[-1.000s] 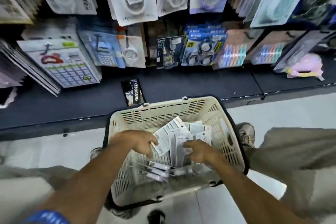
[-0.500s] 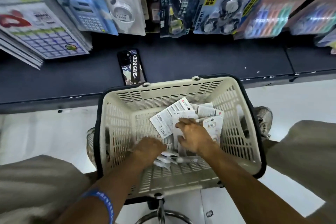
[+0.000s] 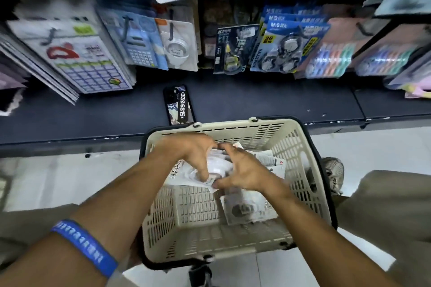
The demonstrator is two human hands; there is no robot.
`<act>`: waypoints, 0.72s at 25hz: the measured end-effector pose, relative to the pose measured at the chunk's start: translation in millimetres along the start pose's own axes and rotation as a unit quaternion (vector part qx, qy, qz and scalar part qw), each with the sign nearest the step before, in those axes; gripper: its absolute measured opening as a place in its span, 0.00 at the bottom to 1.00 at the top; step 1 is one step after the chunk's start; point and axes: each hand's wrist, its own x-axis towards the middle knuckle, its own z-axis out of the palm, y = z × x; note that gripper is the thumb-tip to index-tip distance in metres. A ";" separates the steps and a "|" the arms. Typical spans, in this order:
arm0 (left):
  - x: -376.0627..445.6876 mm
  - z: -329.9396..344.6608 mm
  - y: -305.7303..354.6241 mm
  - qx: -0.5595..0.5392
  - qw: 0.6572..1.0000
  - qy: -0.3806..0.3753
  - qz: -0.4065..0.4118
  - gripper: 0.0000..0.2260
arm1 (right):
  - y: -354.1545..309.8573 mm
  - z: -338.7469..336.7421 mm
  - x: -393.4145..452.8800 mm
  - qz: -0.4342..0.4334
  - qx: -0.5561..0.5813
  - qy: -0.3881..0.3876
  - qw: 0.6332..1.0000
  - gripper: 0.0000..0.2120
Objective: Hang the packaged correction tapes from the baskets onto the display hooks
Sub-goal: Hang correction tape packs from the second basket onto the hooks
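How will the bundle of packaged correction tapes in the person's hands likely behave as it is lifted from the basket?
The bundle of packaged correction tapes looks like thin card with glossy blisters: probably light, somewhat bendy. Gripped by the left hand and the right hand, loose packs may slide apart.

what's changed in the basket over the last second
Both hands came together and gathered a bundle of correction tape packs: the left hand and right hand now grip it above the basket. One pack lies on the basket floor. The phone stayed on the shelf.
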 end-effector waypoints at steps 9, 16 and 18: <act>-139.5 -97.6 40.5 -0.081 0.866 0.491 0.056 0.49 | -46.0 -83.9 -58.5 -0.040 0.397 0.194 0.896 0.36; -174.8 -80.0 51.4 -0.629 0.671 0.315 0.235 0.32 | -150.8 -118.2 -85.2 -0.252 0.482 0.266 0.796 0.28; -179.3 -87.4 56.5 -0.657 0.619 0.345 0.258 0.33 | -168.1 -129.3 -89.6 -0.244 0.460 0.313 0.794 0.23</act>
